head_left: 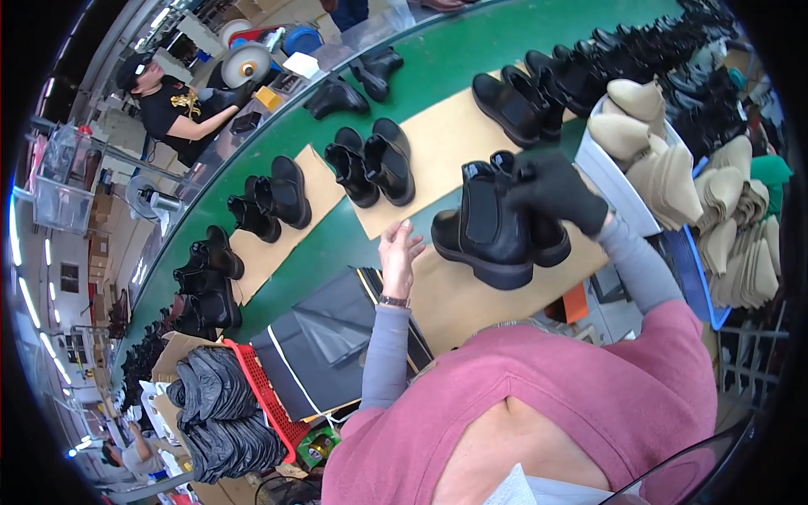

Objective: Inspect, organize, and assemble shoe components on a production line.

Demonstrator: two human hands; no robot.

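Observation:
A pair of black ankle boots [481, 225] with elastic side panels hangs above the bench in front of me. My right hand [557, 190], in a black glove, is closed round the boots' upper edges; its fingertips are partly hidden. To their left my left hand [399, 254] is bare and raised, fingers apart, holding nothing. Just beyond it, another pair of black boots [389, 164] stands on a tan cardboard sheet [438, 126].
More boots [286, 192] line the green work surface [337, 244] on both sides. At right, a white bin [619, 198] holds tan shaped inserts [661, 185]. A red basket [268, 404] and stacked dark sheets [316, 337] sit at lower left. A co-worker [172, 109] works across the bench.

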